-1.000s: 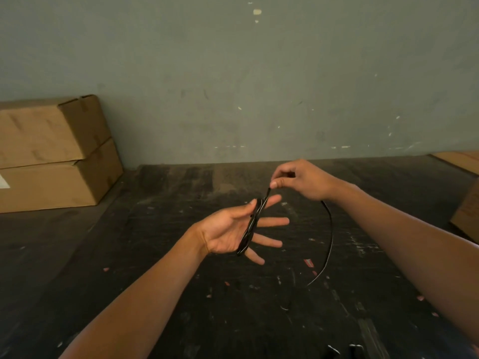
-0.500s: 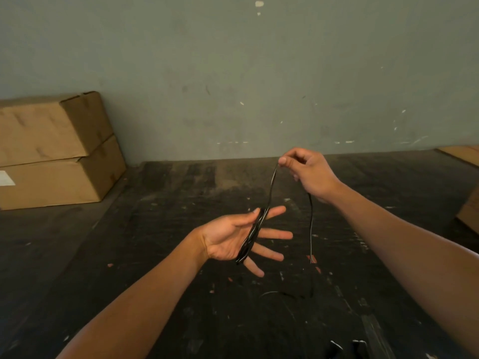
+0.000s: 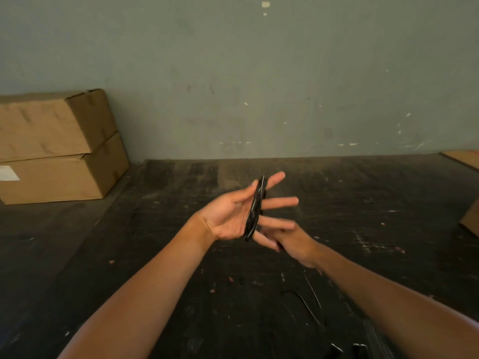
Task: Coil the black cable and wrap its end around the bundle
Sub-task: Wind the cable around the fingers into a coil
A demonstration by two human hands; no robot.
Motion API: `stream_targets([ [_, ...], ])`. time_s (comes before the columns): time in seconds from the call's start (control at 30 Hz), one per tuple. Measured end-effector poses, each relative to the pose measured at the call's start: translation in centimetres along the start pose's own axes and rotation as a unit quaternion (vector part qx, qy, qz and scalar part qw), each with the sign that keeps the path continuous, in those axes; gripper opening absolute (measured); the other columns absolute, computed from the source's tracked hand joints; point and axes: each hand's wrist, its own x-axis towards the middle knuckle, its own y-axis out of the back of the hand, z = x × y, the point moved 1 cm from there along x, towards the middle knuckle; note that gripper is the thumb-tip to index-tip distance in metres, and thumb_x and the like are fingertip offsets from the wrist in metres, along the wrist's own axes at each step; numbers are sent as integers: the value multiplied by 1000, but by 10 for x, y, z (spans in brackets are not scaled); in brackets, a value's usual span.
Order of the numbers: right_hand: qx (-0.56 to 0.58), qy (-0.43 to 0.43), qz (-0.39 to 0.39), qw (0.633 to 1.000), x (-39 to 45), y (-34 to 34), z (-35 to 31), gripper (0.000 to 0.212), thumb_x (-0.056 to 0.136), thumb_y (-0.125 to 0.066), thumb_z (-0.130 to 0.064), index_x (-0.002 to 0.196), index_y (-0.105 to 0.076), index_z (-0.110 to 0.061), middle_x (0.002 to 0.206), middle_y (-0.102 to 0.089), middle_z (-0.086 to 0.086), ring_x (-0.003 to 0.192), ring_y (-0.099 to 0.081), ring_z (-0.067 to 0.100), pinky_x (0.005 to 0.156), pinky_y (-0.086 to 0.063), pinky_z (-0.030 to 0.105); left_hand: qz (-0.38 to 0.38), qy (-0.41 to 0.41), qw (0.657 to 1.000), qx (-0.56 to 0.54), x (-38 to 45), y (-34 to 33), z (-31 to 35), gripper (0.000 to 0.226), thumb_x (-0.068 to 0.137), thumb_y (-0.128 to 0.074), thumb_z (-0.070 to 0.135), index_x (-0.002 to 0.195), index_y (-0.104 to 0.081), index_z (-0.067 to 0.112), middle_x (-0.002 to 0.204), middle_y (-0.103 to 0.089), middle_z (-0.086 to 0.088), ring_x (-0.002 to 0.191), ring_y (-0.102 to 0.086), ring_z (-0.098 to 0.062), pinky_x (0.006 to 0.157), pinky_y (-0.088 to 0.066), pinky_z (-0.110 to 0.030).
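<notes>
Where the black cable (image 3: 255, 208) is coiled, it runs as a flat bundle across the palm of the left hand (image 3: 233, 216), from near the index finger down to the heel of the palm; that hand is palm-up, fingers spread wide and straight, so the coil rests around/against it rather than being clenched. Loose tail (image 3: 311, 299) of the same cable trails down on the dark floor, lower right, w/ a thin curve visible near the right forearm. Right hand (image 3: 295, 242) sits just below and behind the left fingers, blurred; can't tell if it's pinching the cable or slack. Both forearms bare, reaching in from the bottom edge. Surface: dark floor (image 3: 181, 255), scuffed, w/ pale scratches and small reddish flecks scattered about. Room: plain grey-green wall (image 3: 259, 73) at the back, chipped in spots. Count: 1 cable, 2 hands, 2 cardboard boxes (image 3: 57, 146) stacked at far left against the wall, the lower one w/ a white label; more cardboard pieces (image 3: 470, 218) cut off at the right edge, number unclear.
</notes>
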Motion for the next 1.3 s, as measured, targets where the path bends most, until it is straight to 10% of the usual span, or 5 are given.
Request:
stream_targets([
  [0.5,-148,51,-171,973,-37,-45,-62,30,102,-42,-42,97,-66,-26,68,-48,-4,62,-48,12,59,-45,25,124,-80,989,-22,2,31,28,46,102,-32,49,146,-42,46,158,-39,-9,139,-40,-50,91,-37,-75],
  [0.7,-206,91,-112,968,-34,-26,-86,31,101,-48,-35,78,-67,-26,67,-57,-27,56,-54,-5,54,-37,14,170,-68,982,-36,-6,42,8,45,102,-30,52,143,-48,46,156,-43,-8,137,-44,-48,95,-37,-76],
  [0.9,-223,104,-71,967,-20,2,-120,32,98,-53,-35,75,-68,-20,66,-66,-8,42,-38,2,44,-33,19,175,-44,983,-17,-11,43,-5,43,102,-35,49,143,-48,46,142,-59,-10,97,-72,-27,88,-50,-70],
  [1.03,-283,121,-71,949,-9,13,-145,26,96,-57,-39,78,-69,-25,57,-61,-19,47,-49,0,51,-38,13,223,-2,975,20,-6,36,-10,48,99,-38,48,144,-49,35,155,-44,-13,131,-51,-44,91,-47,-73],
  [1.3,-369,125,-31,921,10,49,-172,21,86,-70,-36,90,-71,-15,76,-68,-1,66,-57,9,62,-42,24,142,58,985,79,-9,19,-11,46,93,-47,51,138,-51,48,154,-48,-2,141,-38,-45,108,-20,-79],
])
